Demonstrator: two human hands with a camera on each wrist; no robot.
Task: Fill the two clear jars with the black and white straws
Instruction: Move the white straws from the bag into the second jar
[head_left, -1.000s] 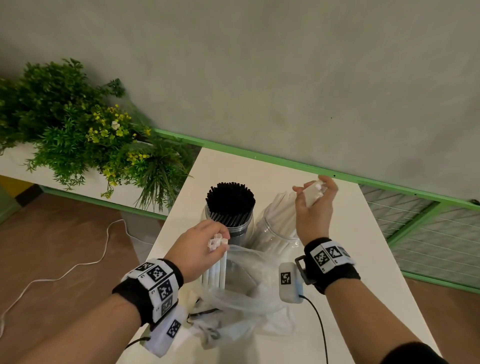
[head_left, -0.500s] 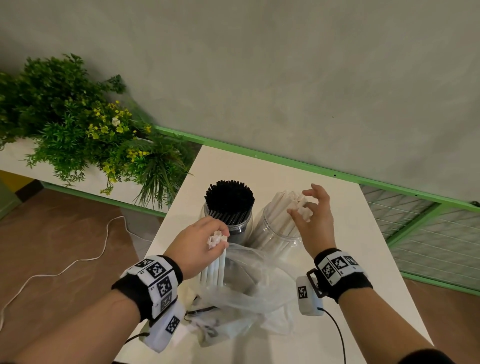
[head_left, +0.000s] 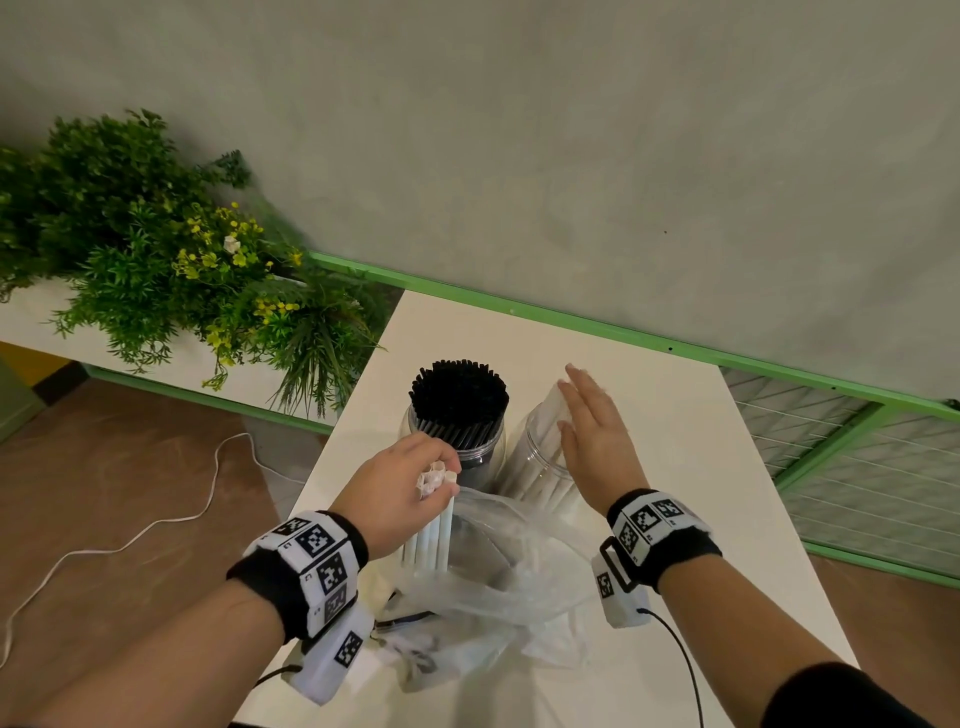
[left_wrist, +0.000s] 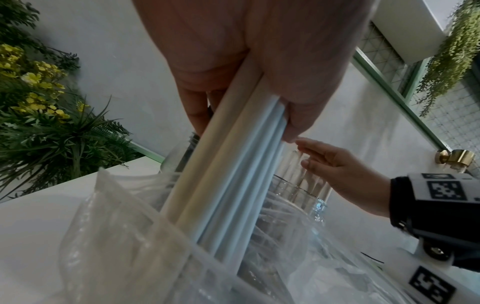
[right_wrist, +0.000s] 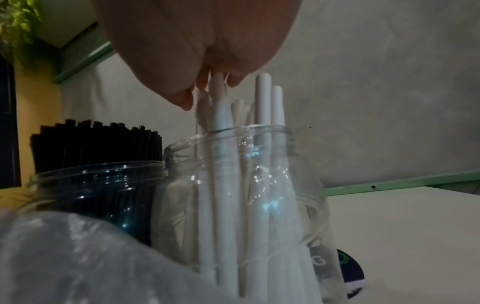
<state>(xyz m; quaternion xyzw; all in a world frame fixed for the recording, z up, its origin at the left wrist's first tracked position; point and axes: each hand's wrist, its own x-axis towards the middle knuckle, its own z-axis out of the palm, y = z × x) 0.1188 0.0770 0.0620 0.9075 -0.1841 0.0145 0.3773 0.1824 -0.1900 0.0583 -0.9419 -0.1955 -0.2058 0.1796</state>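
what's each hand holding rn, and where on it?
Left hand grips a bundle of white straws near their top ends, lower ends in the plastic bag. Right hand holds nothing; flat fingers on the straws in the right jar.

The left hand (left_wrist: 254, 61) curls its fingers (left_wrist: 197, 98) and thumb round a bundle of long white plastic straws (left_wrist: 233, 164). Below the fingers the straws run down into a crumpled clear plastic bag (left_wrist: 124, 236) lying on the white tabletop (left_wrist: 33, 222). Beyond the thumb tip, the right hand (left_wrist: 345, 174) holds its fingers straight against the white straws standing in a clear plastic jar (left_wrist: 298, 191). Leafy green plants with yellow flowers (left_wrist: 39, 92) stand well away from the fingers.
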